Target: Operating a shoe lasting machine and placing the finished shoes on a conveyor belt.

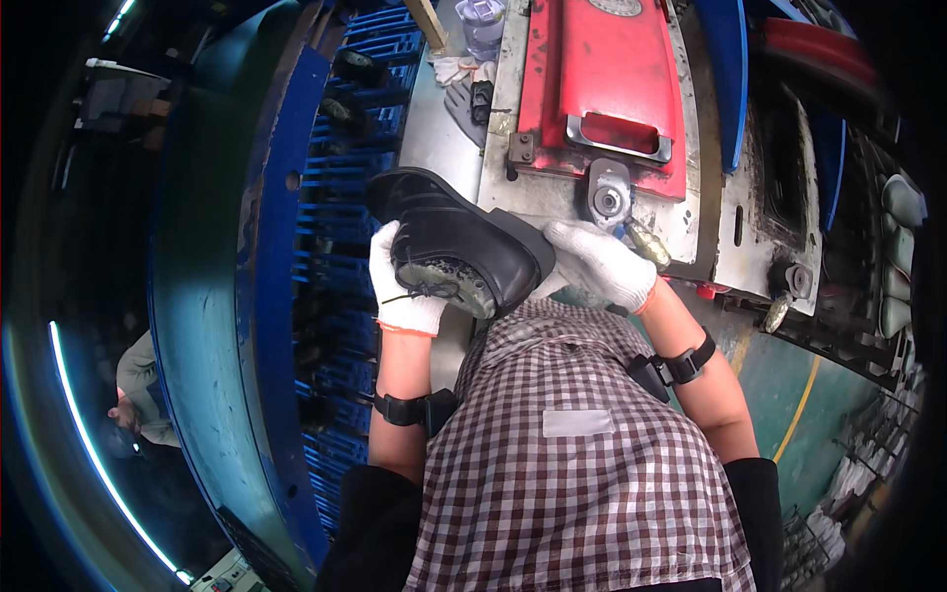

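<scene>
A black shoe point(459, 232) is tilted on its side in front of me, its toe to the upper left and its heel to the right. A grey-green speckled filling point(449, 281) with a dark cord shows in its opening. My left hand point(402, 291), in a white knitted glove with an orange cuff, is closed round the shoe's left side, with its fingers partly hidden. My right hand point(604, 264), gloved alike, holds the heel end; some of its fingertips are hidden behind the shoe.
A red machine cover point(621, 79) with a metal latch point(609, 197) stands ahead right. Grey gloves point(462, 107) and a clear jug point(481, 25) lie on the metal bench point(429, 143). Blue racks point(321, 212) run along the left; beyond them is another person point(138, 390).
</scene>
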